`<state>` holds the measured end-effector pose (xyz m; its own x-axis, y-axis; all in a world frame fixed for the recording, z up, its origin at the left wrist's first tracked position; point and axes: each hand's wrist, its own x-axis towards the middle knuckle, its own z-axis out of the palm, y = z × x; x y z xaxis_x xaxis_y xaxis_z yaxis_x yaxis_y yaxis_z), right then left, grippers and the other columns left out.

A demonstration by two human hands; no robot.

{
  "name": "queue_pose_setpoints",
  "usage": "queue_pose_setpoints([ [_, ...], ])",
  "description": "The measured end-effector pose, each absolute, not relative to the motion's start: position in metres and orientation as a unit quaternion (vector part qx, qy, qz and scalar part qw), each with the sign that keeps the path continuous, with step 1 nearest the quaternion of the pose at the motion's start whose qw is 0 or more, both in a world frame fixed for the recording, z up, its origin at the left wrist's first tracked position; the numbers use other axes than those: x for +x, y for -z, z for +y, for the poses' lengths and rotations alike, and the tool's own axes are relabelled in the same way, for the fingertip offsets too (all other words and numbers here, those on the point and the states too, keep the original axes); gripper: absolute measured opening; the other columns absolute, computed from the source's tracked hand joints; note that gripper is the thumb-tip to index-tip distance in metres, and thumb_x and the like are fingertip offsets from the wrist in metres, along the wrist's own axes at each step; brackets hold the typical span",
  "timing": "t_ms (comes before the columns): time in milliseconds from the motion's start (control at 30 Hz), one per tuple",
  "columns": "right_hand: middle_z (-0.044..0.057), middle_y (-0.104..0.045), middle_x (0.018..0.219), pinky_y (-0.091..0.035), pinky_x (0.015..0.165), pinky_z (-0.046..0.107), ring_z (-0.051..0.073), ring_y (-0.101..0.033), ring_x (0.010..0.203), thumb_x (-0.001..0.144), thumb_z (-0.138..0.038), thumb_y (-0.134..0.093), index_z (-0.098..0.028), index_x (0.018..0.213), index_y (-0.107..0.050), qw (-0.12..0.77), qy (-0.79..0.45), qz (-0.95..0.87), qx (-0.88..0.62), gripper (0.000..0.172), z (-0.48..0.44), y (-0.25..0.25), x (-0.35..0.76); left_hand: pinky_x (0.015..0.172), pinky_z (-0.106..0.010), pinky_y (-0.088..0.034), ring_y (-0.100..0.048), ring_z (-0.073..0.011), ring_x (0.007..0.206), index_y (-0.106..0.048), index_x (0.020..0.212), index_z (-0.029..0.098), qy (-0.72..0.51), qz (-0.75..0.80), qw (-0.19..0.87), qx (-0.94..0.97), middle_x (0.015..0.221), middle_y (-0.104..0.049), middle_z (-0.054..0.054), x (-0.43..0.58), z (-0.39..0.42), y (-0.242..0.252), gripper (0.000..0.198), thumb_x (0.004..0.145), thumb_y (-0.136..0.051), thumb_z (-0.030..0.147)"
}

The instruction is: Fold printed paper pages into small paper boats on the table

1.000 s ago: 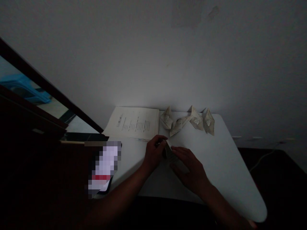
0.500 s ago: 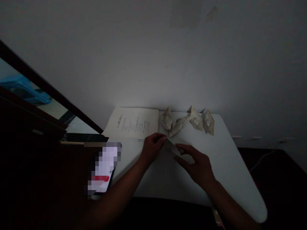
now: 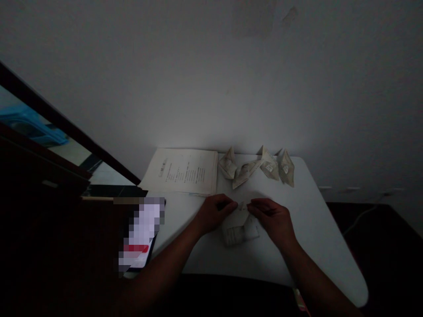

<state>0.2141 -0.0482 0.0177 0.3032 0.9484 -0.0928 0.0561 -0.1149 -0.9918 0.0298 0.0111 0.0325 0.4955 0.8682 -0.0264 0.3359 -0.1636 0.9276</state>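
Note:
Between my hands is a folded sheet of printed paper, above the near middle of the white table. My left hand pinches its upper left part between thumb and fingers. At the upper right of the sheet, my right hand is closed in a pinch on the paper. The lower part of the sheet hangs open toward me, with print showing on it. Beyond my hands stand several folded paper boats, among them one at the left, one lying slanted and one at the right end.
A stack of printed pages lies at the table's back left, against the wall. A phone with a lit, blurred screen is at the left edge. The white table has a rounded front right corner.
The paper has turned from a narrow, edge-on shape to a wider one with its lower part spread. My left hand has come lower, and both hands are now closer together.

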Motion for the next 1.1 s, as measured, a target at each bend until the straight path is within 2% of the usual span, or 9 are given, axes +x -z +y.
queue_pose_setpoints([
  [233,0.005,-0.073,0.074,-0.057,0.065,0.031,0.020,-0.069,0.068,0.058,-0.036,-0.078,-0.018,0.078,-0.068,0.532,-0.385,-0.414,-0.631,0.029,-0.046,-0.016,0.213,0.073,-0.029,-0.044,-0.062,-0.0175,0.075,-0.072,0.089,0.012,-0.218,0.366,0.654,0.625,0.082,-0.071,-0.006,0.029,0.016,-0.024,0.029,0.076,-0.060,0.034],
  [433,0.004,-0.070,0.062,-0.053,0.045,0.026,0.016,-0.062,0.049,0.054,-0.037,-0.080,-0.016,0.077,-0.068,0.518,-0.377,-0.414,-0.647,0.033,-0.047,-0.016,0.212,0.068,-0.027,-0.043,-0.061,-0.0169,0.072,-0.072,0.091,0.011,-0.239,0.408,0.667,0.576,0.081,-0.071,-0.008,0.030,0.016,-0.020,0.031,0.073,-0.062,0.033],
  [700,0.004,-0.071,0.071,-0.056,0.063,0.029,0.017,-0.066,0.064,0.062,-0.035,-0.076,-0.019,0.075,-0.070,0.507,-0.367,-0.485,-0.611,0.022,-0.052,-0.014,0.216,0.062,-0.027,-0.043,-0.059,-0.0163,0.066,-0.073,0.078,0.013,-0.215,0.441,0.638,0.594,0.072,-0.069,-0.005,0.035,0.018,-0.029,0.025,0.071,-0.064,0.035],
  [900,0.005,-0.072,0.073,-0.057,0.063,0.031,0.019,-0.067,0.064,0.063,-0.036,-0.075,-0.019,0.076,-0.070,0.493,-0.343,-0.511,-0.616,0.022,-0.052,-0.011,0.215,0.063,-0.027,-0.041,-0.057,-0.0143,0.061,-0.072,0.069,0.012,-0.216,0.445,0.638,0.590,0.065,-0.067,-0.003,0.040,0.018,-0.031,0.019,0.068,-0.065,0.030],
  [1100,0.005,-0.072,0.072,-0.057,0.063,0.031,0.019,-0.067,0.064,0.061,-0.038,-0.076,-0.019,0.076,-0.071,0.485,-0.339,-0.514,-0.621,0.024,-0.052,-0.009,0.215,0.056,-0.025,-0.035,-0.049,-0.0115,0.053,-0.069,0.059,0.013,-0.198,0.454,0.638,0.590,0.053,-0.059,0.001,0.044,0.019,-0.037,0.017,0.066,-0.064,0.028],
])
